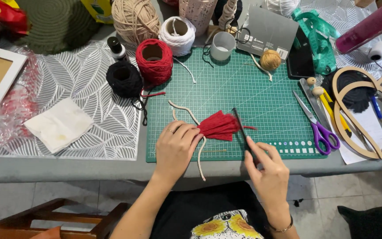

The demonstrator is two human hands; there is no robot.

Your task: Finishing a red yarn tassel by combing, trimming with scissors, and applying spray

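Down on the green cutting mat (253,95), seen from the head camera, the left hand (175,148) presses its fingers flat on the near end of a red yarn tassel (219,126), pinning it without closing around it. Just right of that hold, the right hand (268,170) pinches the handle of a black comb (240,128), whose teeth rest across the tassel's loose end. A cream cord (186,113) loops out from under the left fingers, away from the person and back toward the table edge.

By the look of it the fringe is partly done: the strands on the near side of the comb lie fanned and fairly even, while a few red threads past the comb stray to the right. Trimming appears not yet done; purple-handled scissors (317,124) lie well right of the comb hand. Beyond the left hand stand a red yarn ball (154,59) and a black yarn ball (124,79), touching each other
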